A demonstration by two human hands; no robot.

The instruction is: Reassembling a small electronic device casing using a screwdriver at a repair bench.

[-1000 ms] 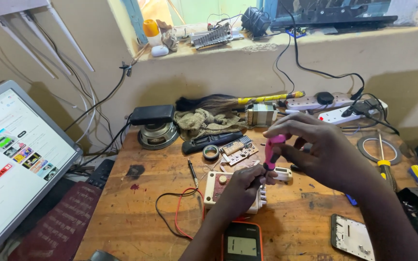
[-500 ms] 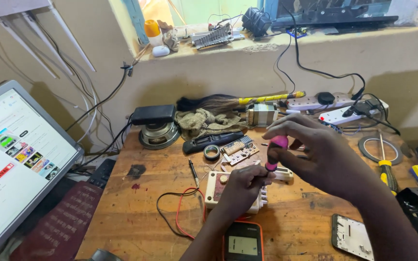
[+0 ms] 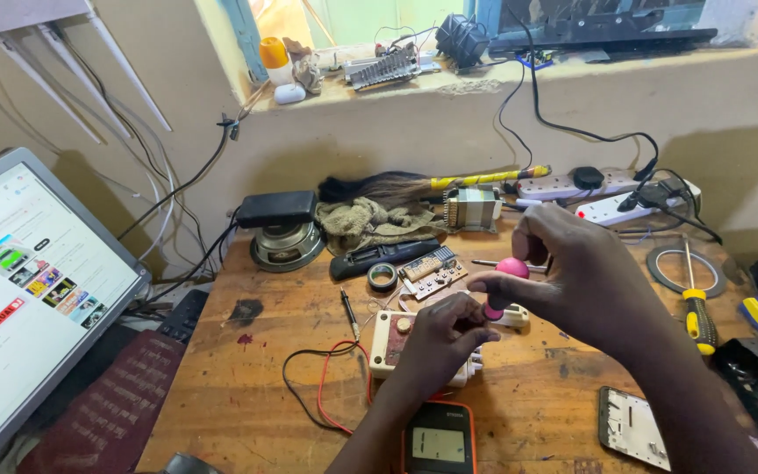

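Note:
My right hand (image 3: 585, 285) grips a screwdriver by its pink handle (image 3: 509, 270), which stands nearly upright over a small cream-coloured device (image 3: 392, 338) on the wooden table (image 3: 265, 386). My left hand (image 3: 436, 342) rests on that device and pinches the screwdriver's lower part between its fingertips. The device's right side is hidden under my left hand. An orange-cased multimeter (image 3: 439, 439) lies just below my left wrist, with red and black leads (image 3: 322, 386) looping to its left.
A laptop screen (image 3: 28, 290) stands at the left. Behind the hands lie a small circuit board (image 3: 432, 272), tape roll (image 3: 382, 276), black remote (image 3: 379, 256), speaker (image 3: 284, 241), rag (image 3: 370, 221), transformer (image 3: 471, 209) and power strips (image 3: 607, 206). A yellow-handled screwdriver (image 3: 697, 307) and phone part (image 3: 629, 426) lie right.
The pink handle has risen slightly and turned a little in my right hand's fingers. My left hand stays on the cream device.

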